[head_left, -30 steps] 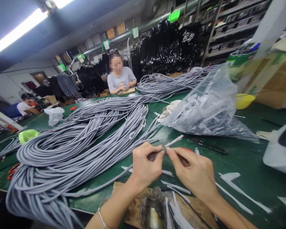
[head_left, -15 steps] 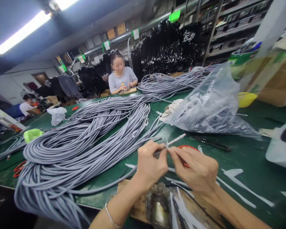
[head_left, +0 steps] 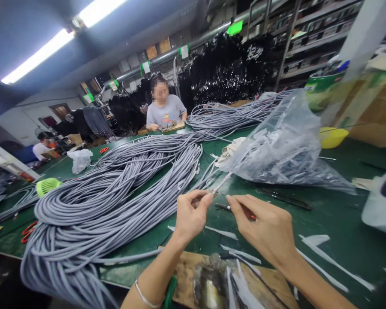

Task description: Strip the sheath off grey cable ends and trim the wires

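Note:
My left hand (head_left: 190, 214) pinches the end of a grey cable (head_left: 219, 185) whose pale stripped tip points up and to the right. My right hand (head_left: 263, 227) is a short way to the right of it, fingers curled, with thumb and forefinger pressed on something thin and dark that I cannot make out. Both hands hover over the green table (head_left: 328, 214). A big heap of grey cables (head_left: 116, 189) lies to the left, and the held cable trails back into it.
A clear plastic bag of white scraps (head_left: 283, 146) lies behind my hands. White strips (head_left: 321, 262) litter the table, and a brown board (head_left: 212, 283) sits at the near edge. A yellow bowl (head_left: 333, 136) is at right. One person (head_left: 164, 109) works across the table, another (head_left: 43, 143) far left.
My hands have drawn apart: the right has let go of the cable tip and moved right. The stripped tip now points more steeply upward.

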`<state>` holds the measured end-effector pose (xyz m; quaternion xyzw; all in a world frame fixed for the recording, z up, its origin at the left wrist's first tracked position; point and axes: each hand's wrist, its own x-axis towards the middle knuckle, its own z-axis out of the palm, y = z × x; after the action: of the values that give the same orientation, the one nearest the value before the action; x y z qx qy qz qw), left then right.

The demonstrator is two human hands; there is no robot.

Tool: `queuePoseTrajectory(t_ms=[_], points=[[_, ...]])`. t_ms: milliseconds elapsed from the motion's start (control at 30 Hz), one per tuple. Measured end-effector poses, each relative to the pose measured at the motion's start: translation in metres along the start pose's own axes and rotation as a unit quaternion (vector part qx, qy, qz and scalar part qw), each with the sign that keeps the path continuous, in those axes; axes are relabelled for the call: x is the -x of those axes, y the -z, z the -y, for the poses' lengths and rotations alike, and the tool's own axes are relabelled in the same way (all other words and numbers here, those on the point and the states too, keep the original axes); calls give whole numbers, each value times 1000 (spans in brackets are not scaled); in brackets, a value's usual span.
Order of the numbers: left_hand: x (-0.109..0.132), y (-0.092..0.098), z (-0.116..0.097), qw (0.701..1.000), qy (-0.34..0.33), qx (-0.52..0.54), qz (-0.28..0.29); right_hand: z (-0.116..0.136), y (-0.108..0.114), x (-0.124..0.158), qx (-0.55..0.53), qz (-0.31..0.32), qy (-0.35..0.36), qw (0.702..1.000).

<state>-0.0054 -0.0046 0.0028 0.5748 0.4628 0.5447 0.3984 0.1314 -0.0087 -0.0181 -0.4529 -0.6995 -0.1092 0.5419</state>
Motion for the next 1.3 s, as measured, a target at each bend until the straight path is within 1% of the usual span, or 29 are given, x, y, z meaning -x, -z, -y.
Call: queuePoseTrajectory(t_ms=[167,267,400,467,567,633,733,767,800,833,900,967,1000,1067,1167,1300], points=[[3,-1,-1,999,-22,-37,-2,4,1,0,12,1,11,1000],[5,-1,0,997,-48,-63,-1,5,2,0,9,4,18,1000],[8,-3,0,991,-88,-102,3,6,3,-2,-42,24,-9,999],[10,-3,-1,990,-84,-108,15,6,3,-3,-78,24,-11,997],[10,-4,-3,996,-38,-79,29,6,3,-3,-103,-15,43,994],[6,-3,-2,998,-10,-53,15,11,5,0,-118,-22,95,988],[-5,0,2,999,33,-15,-33,23,6,6,-174,24,193,965],[-8,1,3,998,51,7,-39,26,5,8,-189,34,215,958],[-11,2,4,996,69,36,-32,28,5,10,-190,33,211,958],[-12,3,4,994,84,70,-13,29,4,10,-177,15,186,966],[-11,4,1,986,105,126,36,24,1,8,-121,-20,115,986],[-7,4,-2,979,115,152,71,16,-1,5,-66,-31,60,996],[-5,3,-4,978,117,154,80,12,-1,4,-49,-31,44,997],[-1,2,-7,978,114,150,90,8,-1,1,-30,-32,30,999],[1,1,-8,981,98,133,100,7,-1,-1,-15,-47,27,998],[2,1,-7,987,73,102,104,9,1,-1,-7,-40,27,999]])
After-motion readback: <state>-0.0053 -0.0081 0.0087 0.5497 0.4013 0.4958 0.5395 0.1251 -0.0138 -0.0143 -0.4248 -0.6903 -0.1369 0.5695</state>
